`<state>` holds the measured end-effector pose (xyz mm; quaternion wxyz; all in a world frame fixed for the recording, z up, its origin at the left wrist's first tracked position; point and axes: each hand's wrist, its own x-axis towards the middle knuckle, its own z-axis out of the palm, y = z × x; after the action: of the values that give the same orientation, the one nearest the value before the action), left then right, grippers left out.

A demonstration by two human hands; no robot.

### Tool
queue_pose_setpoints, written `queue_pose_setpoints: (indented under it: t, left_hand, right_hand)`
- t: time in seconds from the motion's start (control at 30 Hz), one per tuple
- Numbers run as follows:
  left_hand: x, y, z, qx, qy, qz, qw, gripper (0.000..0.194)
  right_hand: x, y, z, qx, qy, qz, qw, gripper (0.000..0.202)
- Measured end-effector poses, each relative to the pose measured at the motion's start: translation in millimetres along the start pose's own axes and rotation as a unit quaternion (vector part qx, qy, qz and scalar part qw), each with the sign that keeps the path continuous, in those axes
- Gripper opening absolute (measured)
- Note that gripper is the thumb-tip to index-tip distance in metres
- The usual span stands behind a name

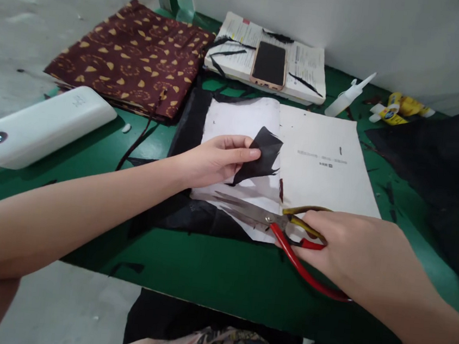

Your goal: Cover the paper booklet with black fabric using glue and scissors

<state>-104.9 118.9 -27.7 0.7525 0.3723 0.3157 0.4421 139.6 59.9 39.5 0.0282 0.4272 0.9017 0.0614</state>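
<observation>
Between the thumb and fingers of my left hand is a small scrap of black fabric with frayed edges. My right hand grips a pair of scissors by its red and yellow handles, the blades pointing left and lying close together below the scrap. Under both hands an open book with white pages lies on the table. Black cloth extends past the book's left and lower edges. The scissors partly hide the lower edge of the pages.
On the green table lie a maroon patterned cloth-covered book, a white power bank, a glue bottle and yellow tubes. A phone rests on another open book. Black fabric covers the right side.
</observation>
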Motion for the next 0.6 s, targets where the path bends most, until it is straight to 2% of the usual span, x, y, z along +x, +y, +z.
queue_pose_setpoints:
  t: [0.17,0.23,0.33,0.47,0.53,0.6]
  left_hand:
    - [-0.6,1.2,-1.6,-0.023,-0.014,0.008,1.0,0.011]
    - [-1.1,0.7,-2.2,-0.022,-0.019,0.009,1.0,0.013]
    - [-2.3,-0.3,-2.3,-0.006,-0.01,0.013,1.0,0.019]
    - [-3.5,1.5,1.1,0.02,0.007,0.011,1.0,0.021]
    - [-3.9,6.1,4.6,0.073,0.012,0.0,0.997,0.018]
    - [-4.8,14.4,8.7,0.16,0.033,0.003,0.987,0.018]
  right_hand:
    - [-22.8,27.8,3.1,-0.006,-0.069,0.09,0.994,0.029]
    - [-31.3,41.8,8.5,-0.014,-0.076,0.137,0.988,0.03]
    - [-38.0,60.2,22.0,-0.021,-0.026,0.215,0.976,0.034]
    - [-35.0,73.5,41.4,-0.009,0.098,0.276,0.956,0.042]
    - [-32.7,76.8,47.6,0.006,0.124,0.287,0.95,0.037]
    - [-32.0,79.9,51.1,0.022,0.12,0.296,0.947,0.033]
